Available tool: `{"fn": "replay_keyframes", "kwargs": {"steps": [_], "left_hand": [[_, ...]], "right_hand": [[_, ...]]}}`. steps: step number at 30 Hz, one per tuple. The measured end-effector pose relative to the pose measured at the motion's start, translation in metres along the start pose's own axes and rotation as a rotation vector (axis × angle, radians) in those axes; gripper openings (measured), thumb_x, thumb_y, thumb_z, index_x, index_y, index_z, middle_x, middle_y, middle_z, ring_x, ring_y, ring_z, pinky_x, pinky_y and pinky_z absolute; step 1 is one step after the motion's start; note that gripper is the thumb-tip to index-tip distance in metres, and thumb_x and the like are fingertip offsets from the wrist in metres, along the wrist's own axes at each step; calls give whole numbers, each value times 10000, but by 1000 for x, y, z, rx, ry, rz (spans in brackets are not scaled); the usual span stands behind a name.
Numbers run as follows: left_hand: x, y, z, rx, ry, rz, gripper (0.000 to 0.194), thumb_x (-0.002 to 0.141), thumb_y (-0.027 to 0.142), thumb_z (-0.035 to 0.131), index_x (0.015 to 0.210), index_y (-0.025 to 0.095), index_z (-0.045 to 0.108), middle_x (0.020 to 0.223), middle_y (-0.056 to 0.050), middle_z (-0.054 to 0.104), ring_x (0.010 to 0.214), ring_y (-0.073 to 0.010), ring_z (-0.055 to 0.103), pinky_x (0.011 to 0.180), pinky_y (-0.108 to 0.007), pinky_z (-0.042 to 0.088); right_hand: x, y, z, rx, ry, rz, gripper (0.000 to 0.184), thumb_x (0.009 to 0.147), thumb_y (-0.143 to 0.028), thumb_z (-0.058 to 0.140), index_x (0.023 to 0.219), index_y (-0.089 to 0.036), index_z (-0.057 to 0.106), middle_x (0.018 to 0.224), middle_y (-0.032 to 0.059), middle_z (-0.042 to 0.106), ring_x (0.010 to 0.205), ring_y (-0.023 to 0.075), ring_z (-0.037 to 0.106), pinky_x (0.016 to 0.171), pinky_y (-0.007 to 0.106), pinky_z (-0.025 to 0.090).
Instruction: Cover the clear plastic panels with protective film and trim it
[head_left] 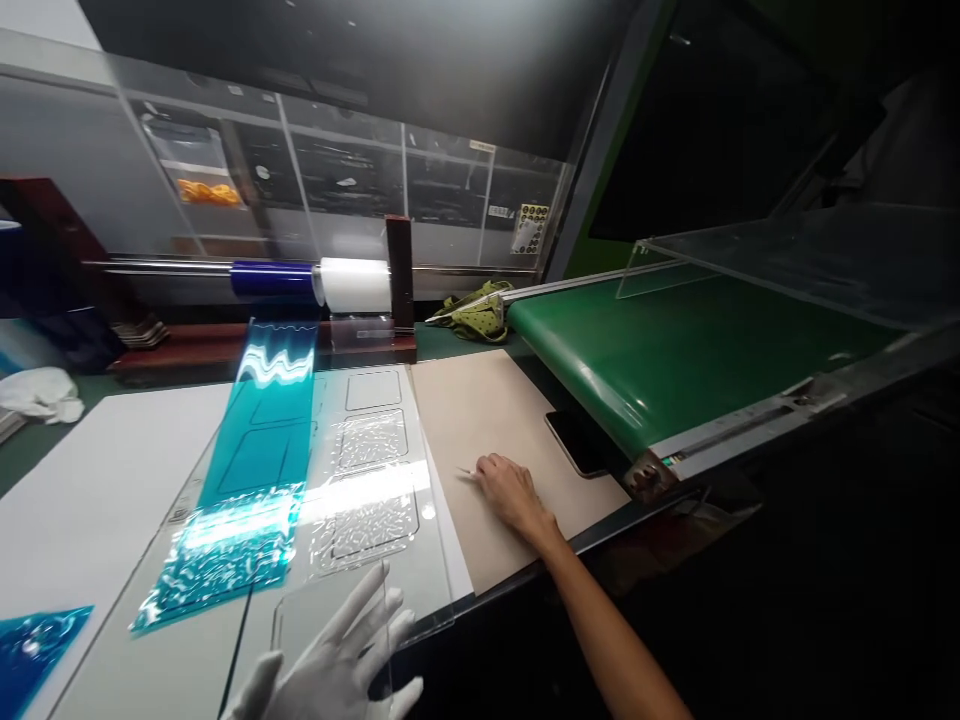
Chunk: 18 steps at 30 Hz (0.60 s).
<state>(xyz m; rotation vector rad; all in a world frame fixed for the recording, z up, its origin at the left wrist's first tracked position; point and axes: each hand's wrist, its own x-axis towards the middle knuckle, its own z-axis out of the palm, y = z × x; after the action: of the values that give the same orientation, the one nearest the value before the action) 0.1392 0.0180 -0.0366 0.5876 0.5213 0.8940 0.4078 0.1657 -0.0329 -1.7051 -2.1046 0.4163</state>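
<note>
My left hand (334, 665), in a white glove, is at the bottom edge of the view with its fingers spread around a clear rectangular panel (330, 602). One of the panel's straight edges crosses in front of the fingers. My bare right hand (511, 492) rests on a tan board (480, 410), its fingers pinched on a thin pale pointed tool (465, 472) that points left. Left of it, a clear film strip (319, 520) and a teal film strip (262, 440) lie wrinkled over a pale sheet with outlined rectangles (373, 391).
Behind stand a blue film roll (271, 280) and a white roll (355, 285) on a rod. A green conveyor belt (600, 350) extends right, with a dark phone (576, 442) beside it. A patterned green cloth (476, 312) sits at the back; a white cloth (41, 393) lies left.
</note>
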Motion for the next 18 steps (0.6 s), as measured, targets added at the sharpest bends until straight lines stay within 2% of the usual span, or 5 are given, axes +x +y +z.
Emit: {"fn": "replay_keyframes", "kwargs": {"steps": [4, 8, 11, 14, 18], "left_hand": [[-14, 11, 8, 763, 302, 178, 1004, 591, 535, 734, 1459, 353, 264, 1494, -60, 343, 1371, -368, 305, 1114, -585, 275], [-23, 32, 39, 1466, 510, 325, 1136, 526, 267, 729, 1481, 381, 124, 1519, -32, 285, 1374, -351, 301, 1104, -560, 314], [-25, 42, 50, 1643, 452, 407, 1145, 484, 260, 737, 1471, 353, 166, 1461, -65, 372, 1301, -356, 406, 1047, -503, 413], [-28, 47, 50, 1677, 399, 420, 1159, 470, 280, 733, 1466, 356, 144, 1448, -60, 379, 1287, -335, 428, 1030, -468, 437], [-33, 49, 47, 1677, 355, 401, 1164, 497, 344, 757, 1465, 364, 109, 1471, -45, 346, 1314, -306, 406, 1056, -454, 416]], "right_hand": [[-18, -21, -14, 183, -67, -40, 382, 1024, -331, 204, 1101, -169, 541, 659, -31, 494, 584, 124, 492, 593, 240, 399], [-66, -65, -34, 699, -319, -74, 374, 993, -449, 331, 1053, -185, 589, 700, -18, 495, 619, 110, 501, 587, 223, 411], [-95, -94, -42, 786, -485, -75, 375, 987, -453, 343, 943, -199, 615, 763, 9, 564, 677, 119, 531, 654, 240, 435], [-107, -111, -42, 691, -510, -85, 387, 961, -522, 361, 1049, -245, 617, 815, 16, 569, 755, 145, 524, 733, 268, 430], [-107, -121, -36, 659, -591, -57, 676, 526, -759, 713, 942, -240, 591, 791, 0, 516, 736, 166, 468, 632, 248, 415]]}}
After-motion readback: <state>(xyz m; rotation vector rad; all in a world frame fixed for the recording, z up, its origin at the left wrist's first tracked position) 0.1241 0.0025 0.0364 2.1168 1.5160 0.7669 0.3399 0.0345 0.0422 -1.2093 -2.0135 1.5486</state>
